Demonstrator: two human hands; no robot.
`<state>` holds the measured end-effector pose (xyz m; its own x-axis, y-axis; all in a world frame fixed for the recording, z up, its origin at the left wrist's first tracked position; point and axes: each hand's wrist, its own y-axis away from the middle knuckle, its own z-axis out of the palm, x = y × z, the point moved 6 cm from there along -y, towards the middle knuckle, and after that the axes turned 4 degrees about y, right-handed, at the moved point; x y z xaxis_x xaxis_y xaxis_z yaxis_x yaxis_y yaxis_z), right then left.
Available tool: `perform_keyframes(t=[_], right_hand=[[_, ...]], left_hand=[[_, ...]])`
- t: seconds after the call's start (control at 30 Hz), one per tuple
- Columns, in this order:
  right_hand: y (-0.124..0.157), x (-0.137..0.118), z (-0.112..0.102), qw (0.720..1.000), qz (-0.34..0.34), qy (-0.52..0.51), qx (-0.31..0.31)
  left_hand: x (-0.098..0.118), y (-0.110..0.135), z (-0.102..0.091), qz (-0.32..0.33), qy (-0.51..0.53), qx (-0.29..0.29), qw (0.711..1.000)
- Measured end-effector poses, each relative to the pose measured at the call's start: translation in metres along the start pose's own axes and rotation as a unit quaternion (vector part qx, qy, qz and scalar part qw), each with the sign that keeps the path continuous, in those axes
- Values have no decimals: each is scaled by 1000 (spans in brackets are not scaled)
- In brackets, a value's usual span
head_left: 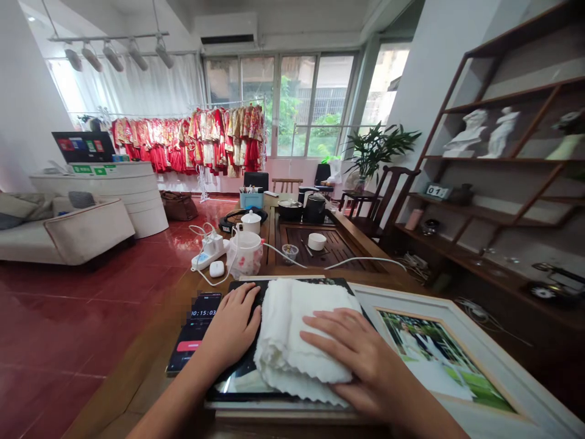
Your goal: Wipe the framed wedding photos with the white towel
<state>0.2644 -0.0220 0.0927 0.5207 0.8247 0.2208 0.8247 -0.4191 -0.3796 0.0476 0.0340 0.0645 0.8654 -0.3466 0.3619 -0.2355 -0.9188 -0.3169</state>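
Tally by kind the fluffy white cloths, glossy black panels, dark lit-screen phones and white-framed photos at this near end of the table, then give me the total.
Fluffy white folded cloth, under the right hand: 1
Glossy black rectangular panel, under the cloth: 1
Dark lit-screen phone: 1
White-framed photo: 1
Total: 4

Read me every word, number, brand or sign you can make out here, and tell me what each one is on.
"00:15:03" on the phone, its first digit slightly cut off.
"01" on the small display block on the shelf; the marks after it are unclear.
Too small or blurred to read: the phone's red button, the green signs on the white counter, and the dark monitor.
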Motion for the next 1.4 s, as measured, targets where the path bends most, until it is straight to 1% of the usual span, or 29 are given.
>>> perform_keyframes(t=[0.07,0.2,0.37,0.43,0.53,0.63,0.77,0.87,0.97,1.07,1.17,1.23,1.33,1.4], right_hand=[[0,4,-1,1000,17,1,2],[2,16,-3,996,80,29,15],[7,31,-2,984,157,86,22],[8,34,-1,980,173,98,25],[7,32,0,981,165,94,31],[4,21,1,990,121,65,26],[0,3,3,999,46,10,-7],[-2,-2,2,999,24,-9,-25],[-1,4,0,999,44,3,-25],[3,21,-1,994,105,39,-9],[11,39,0,981,176,82,8],[14,47,1,974,201,100,18],[15,47,2,975,194,103,27],[12,41,3,982,167,89,25]], left_hand=[[0,0,1,3,1,-1,1000],[-2,2,2,6,2,3,1000],[-2,5,1,8,1,4,1000],[-1,5,1,9,0,4,1000],[-1,5,0,9,-3,4,1000],[-1,4,0,7,-5,3,1000],[-1,3,1,9,-4,2,1000],[-1,2,1,7,-4,1,1000],[0,2,2,4,-3,0,1000],[0,2,2,6,0,0,1000],[0,3,2,10,-1,2,1000],[0,4,2,12,-1,3,1000],[0,5,1,12,0,6,1000],[0,5,0,11,2,9,1000]])
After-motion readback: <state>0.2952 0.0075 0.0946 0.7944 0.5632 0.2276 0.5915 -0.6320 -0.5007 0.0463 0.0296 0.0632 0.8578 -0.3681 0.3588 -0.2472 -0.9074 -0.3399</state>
